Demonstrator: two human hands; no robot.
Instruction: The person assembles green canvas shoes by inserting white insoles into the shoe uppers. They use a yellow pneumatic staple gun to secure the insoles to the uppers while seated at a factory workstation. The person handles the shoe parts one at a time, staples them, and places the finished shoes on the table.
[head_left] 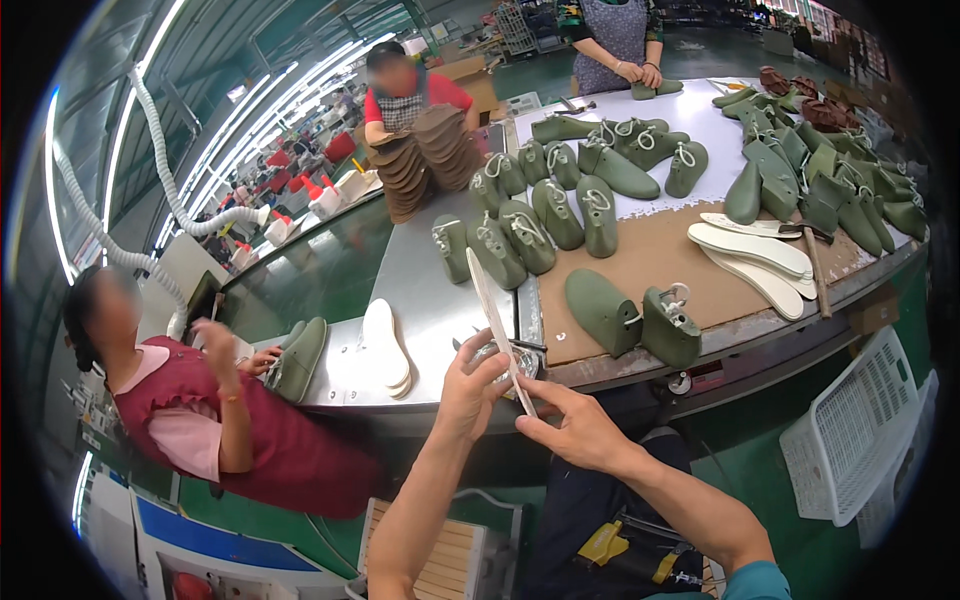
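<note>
Both hands, left hand [470, 385], right hand [570, 430], pinching upright white insole [495, 320] between them

The left hand [470, 385] covers most of the small metal item on the desk [430, 290], so its kind cannot be told. The insole's [497, 325] lower end is hidden between both hands. Both forearms are cut off by the lower edge.
</note>
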